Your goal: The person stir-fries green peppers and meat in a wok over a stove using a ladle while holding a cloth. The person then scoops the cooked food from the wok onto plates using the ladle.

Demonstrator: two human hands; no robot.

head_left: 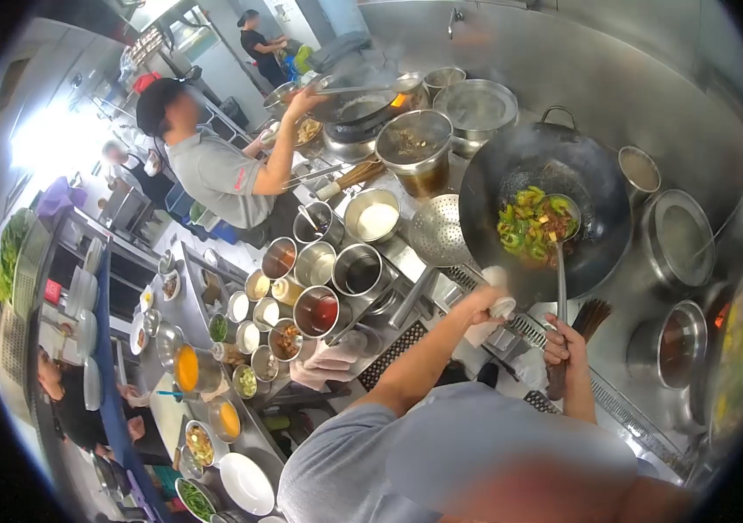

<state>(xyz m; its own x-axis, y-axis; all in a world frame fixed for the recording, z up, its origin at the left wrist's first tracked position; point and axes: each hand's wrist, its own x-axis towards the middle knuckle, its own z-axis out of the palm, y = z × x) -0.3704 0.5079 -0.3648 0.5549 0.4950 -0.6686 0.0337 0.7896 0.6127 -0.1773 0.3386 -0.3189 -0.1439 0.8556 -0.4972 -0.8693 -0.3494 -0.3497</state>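
Note:
A large black wok [594,248] sits on the range before me, with green pepper pieces and browned bits [524,228] heaped in it. My left hand [483,307] is closed around a white cloth [495,277] at the wok's near rim; whatever the cloth covers is hidden. Wrapped in my right hand [568,349] is the handle of a ladle [562,279]. The ladle's bowl rests among the food inside the wok. A perforated strainer [439,231] lies just left of the wok.
Left stand several metal pots of sauces, including a red one [316,311]. A stockpot [412,152] is behind them. A co-worker [223,166] handles another wok [358,109]. Right of my wok are a lidded pot [681,237] and a sauce pot [670,344]. A bamboo brush [594,319] is close by.

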